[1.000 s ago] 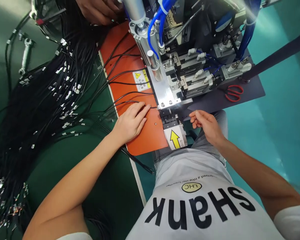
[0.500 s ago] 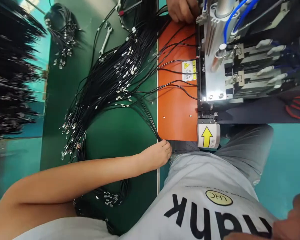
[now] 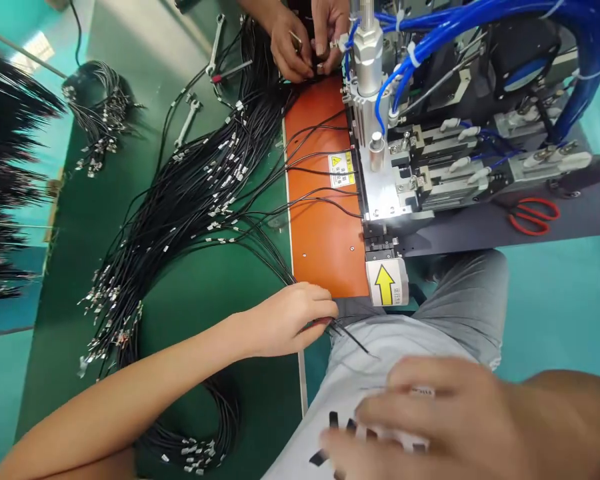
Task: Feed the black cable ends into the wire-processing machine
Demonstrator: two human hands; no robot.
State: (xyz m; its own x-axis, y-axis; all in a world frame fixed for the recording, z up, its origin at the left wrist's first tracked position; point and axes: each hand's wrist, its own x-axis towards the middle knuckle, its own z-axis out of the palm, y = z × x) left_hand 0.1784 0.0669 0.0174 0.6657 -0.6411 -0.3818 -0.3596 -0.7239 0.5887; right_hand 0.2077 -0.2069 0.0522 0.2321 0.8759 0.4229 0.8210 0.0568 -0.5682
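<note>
My left hand [image 3: 300, 313] is closed around a few thin black cables [image 3: 275, 257] near the front edge of the green table. The tips of the cables [image 3: 353, 339] stick out past my fingers over my shirt. My right hand [image 3: 430, 417] is in front of my shirt, smeared by motion, with its fingers apart and nothing visible in them. A large bundle of black cables [image 3: 205, 173] with white tags lies to the left. Several single cables [image 3: 310, 198] run across an orange plate [image 3: 325, 267] into the machine [image 3: 380, 193].
Another person's hands [image 3: 293, 50] work at the plate's far end. Wrenches [image 3: 187, 120] lie beyond the bundle. Red-handled scissors [image 3: 535, 215] rest on the machine's base. Coiled cables [image 3: 225, 407] lie beside my left forearm, and more cables [image 3: 10, 180] hang at far left.
My right hand has come in from the lower right toward my left hand. The cable ends now show beyond my left fingers. The view has shifted, and both hands of the other person now show.
</note>
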